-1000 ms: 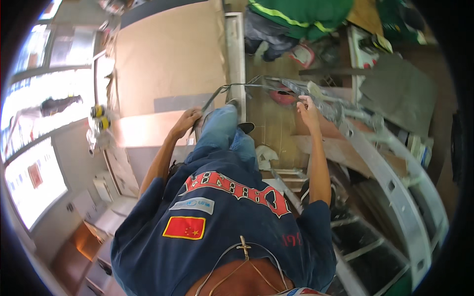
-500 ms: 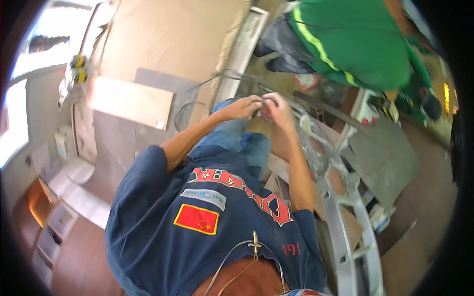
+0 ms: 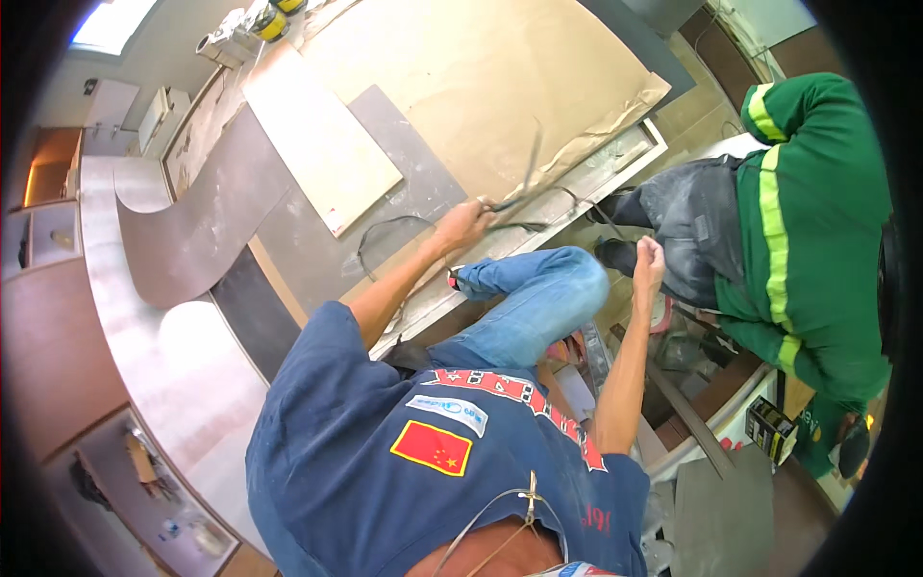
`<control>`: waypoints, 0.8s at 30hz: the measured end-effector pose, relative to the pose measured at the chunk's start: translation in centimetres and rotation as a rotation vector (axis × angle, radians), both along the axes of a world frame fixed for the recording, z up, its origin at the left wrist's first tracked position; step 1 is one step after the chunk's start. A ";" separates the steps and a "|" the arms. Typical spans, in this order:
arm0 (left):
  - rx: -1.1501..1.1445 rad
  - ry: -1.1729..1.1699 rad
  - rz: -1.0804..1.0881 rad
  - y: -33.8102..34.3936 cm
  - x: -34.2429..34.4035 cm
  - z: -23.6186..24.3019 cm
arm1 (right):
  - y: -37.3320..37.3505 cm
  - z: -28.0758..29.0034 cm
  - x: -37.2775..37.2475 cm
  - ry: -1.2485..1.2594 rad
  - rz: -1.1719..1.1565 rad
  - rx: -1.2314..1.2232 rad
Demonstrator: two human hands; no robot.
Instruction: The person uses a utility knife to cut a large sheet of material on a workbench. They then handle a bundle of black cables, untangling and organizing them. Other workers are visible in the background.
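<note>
My left hand [image 3: 463,226] is closed around a long, thin dark strip [image 3: 522,227], perhaps a cord or edging band; its exact kind I cannot make out. One loop of it hangs from that hand over the grey sheet, and a blurred length sticks up beyond the fingers. Further right, my right hand [image 3: 650,263] is raised with its fingers pinched together. The strip runs toward this pinch, its end hidden by the fingers. Both hands are held apart, on either side of my bent knee in blue jeans [image 3: 548,288].
A worktable covered in brown paper [image 3: 481,67] bears a pale board [image 3: 317,144] and grey sheets [image 3: 413,144]. At the right a person in a green top [image 3: 817,231] bends over. Below lie offcuts, a long grey strip [image 3: 687,418] and a black box [image 3: 769,430].
My hands were close together and have moved apart, stretching the strip between them. The view has turned, and the person in green now appears lower at the right.
</note>
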State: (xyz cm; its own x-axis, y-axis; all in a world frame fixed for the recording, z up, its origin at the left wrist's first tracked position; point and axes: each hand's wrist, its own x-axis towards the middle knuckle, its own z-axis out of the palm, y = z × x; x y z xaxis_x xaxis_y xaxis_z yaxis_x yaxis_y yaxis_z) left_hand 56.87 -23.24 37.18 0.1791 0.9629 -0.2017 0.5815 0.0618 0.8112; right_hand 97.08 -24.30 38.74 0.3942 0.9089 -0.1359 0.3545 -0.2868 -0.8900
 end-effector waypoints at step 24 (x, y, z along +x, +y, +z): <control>-0.120 -0.296 1.773 -52.7 -14.0 -16.4 | -13.8 -22.2 -17.4 0.085 0.815 -0.470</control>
State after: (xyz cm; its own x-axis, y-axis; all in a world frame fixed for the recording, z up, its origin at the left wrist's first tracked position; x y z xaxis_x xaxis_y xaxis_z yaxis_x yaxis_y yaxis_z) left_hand 42.82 -75.96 20.75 -0.9011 0.0125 -0.4334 -0.3833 0.4445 0.8096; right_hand 79.66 -38.06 16.50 -0.3667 0.7447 -0.5576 0.5436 -0.3149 -0.7780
